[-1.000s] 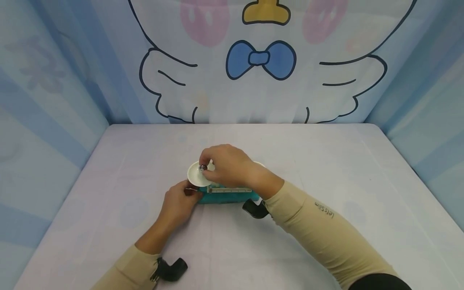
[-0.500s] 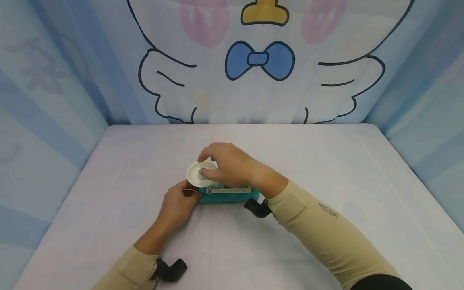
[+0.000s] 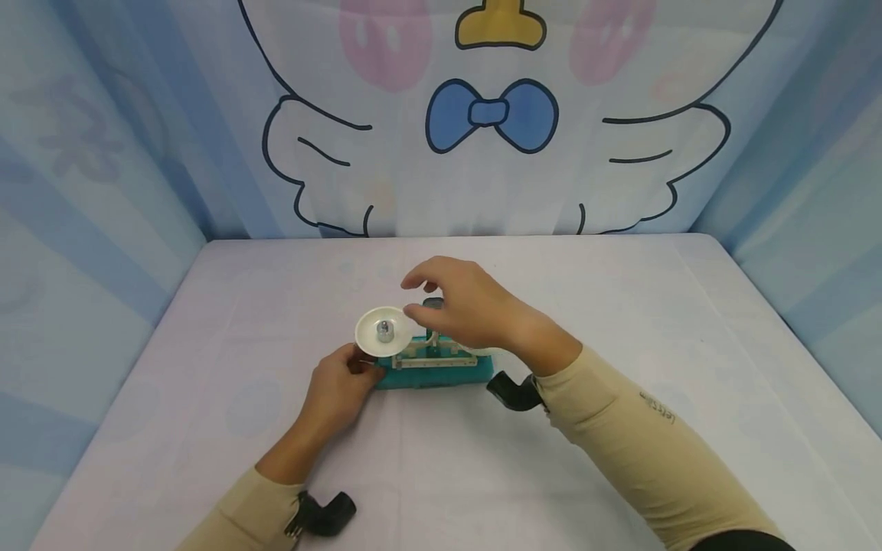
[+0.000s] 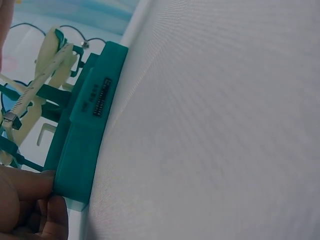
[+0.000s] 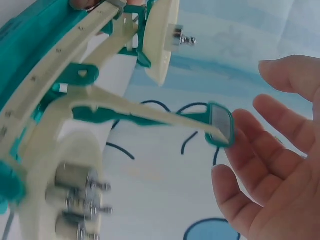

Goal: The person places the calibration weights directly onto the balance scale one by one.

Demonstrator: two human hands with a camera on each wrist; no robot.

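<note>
A teal balance scale (image 3: 436,375) with a cream beam and two cream pans stands on the table. My left hand (image 3: 340,389) holds the left end of its base, thumb and fingers pinching the corner in the left wrist view. One silver weight (image 3: 385,330) stands on the left pan (image 3: 367,343). My right hand (image 3: 472,302) hovers above the scale, fingers loosely bent and holding nothing. In the right wrist view its fingers overlap the scale's upright pointer plate (image 5: 220,125). Several metal weights (image 5: 75,180) sit on the right pan (image 5: 92,147), which my right hand mostly covers in the head view.
A pale cloth covers the table (image 3: 551,474). Behind it hangs a curtain (image 3: 496,184) with a cartoon print and a blue bow, and more curtains enclose the left and right sides. Black camera mounts (image 3: 329,513) stick out from both wrists.
My right hand has let go of the weight, leaving it upright on the left pan, and has moved up and right. My left hand has stayed on the base.
</note>
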